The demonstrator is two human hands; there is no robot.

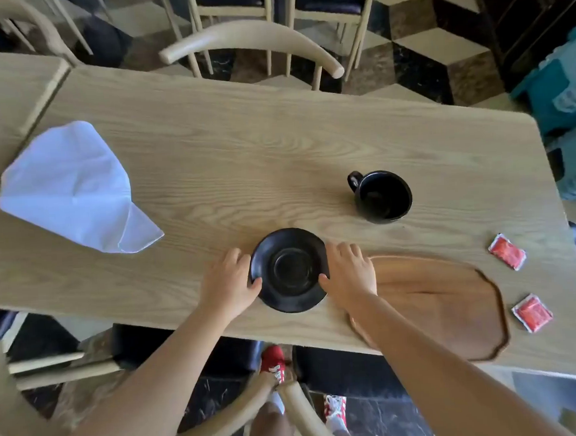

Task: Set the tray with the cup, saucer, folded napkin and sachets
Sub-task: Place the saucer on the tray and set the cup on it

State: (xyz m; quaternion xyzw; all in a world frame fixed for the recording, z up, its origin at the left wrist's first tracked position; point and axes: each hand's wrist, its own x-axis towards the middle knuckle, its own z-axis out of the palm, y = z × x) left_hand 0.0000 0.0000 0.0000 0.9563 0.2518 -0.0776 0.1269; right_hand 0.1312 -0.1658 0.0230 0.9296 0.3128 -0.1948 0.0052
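Observation:
A black saucer (289,270) lies on the wooden table near its front edge. My left hand (228,285) grips its left rim and my right hand (349,274) grips its right rim. Just to the right lies a brown wooden tray (450,304), with nothing on it, partly under my right forearm. An empty black cup (381,195) stands upright behind the tray, its handle to the left. A white napkin (70,189) lies loosely spread at the far left. Two red sachets (506,251) (532,312) rest on the table right of the tray.
The table's (241,146) front edge runs just under my wrists. Wooden chairs (252,41) stand behind the table and at my legs. A second table (3,100) adjoins on the left. Teal crates (562,100) stand off the right end.

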